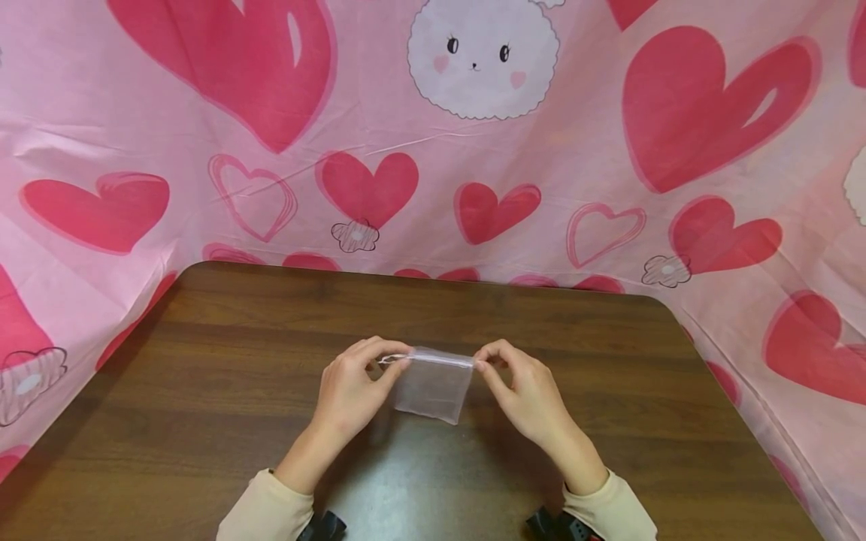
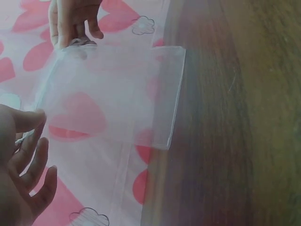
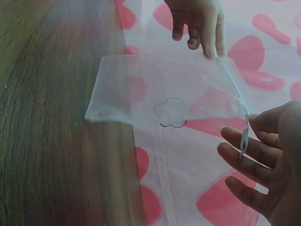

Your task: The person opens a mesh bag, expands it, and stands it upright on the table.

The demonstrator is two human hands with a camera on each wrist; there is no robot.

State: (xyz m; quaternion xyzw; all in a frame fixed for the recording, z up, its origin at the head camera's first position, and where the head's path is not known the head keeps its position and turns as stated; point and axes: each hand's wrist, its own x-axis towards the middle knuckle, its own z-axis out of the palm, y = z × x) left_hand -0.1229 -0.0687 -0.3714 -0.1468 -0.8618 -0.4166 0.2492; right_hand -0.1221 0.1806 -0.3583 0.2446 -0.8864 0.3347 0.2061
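Observation:
A small sheer white drawstring pouch [image 1: 433, 387] hangs flat above the table between both hands. My left hand [image 1: 352, 383] pinches its upper left corner between thumb and fingers, where a loop of white cord sticks out. At the upper right corner, my right hand [image 1: 524, 387] pinches the edge the same way. Through the thin mesh of the pouch [image 2: 113, 94] the hearts behind show in the left wrist view. A cord loop [image 3: 244, 139] dangles beside the right hand's fingers in the right wrist view. The pouch looks flat, with nothing visible inside.
Below lies a dark brown wooden table [image 1: 271, 315] with rounded far corners. A pink cloth [image 1: 433, 143] printed with red hearts and a white fluffy face hangs behind and along the sides. Black wrist devices [image 1: 325, 526] show at the bottom edge near the cream sleeves [image 1: 267, 511].

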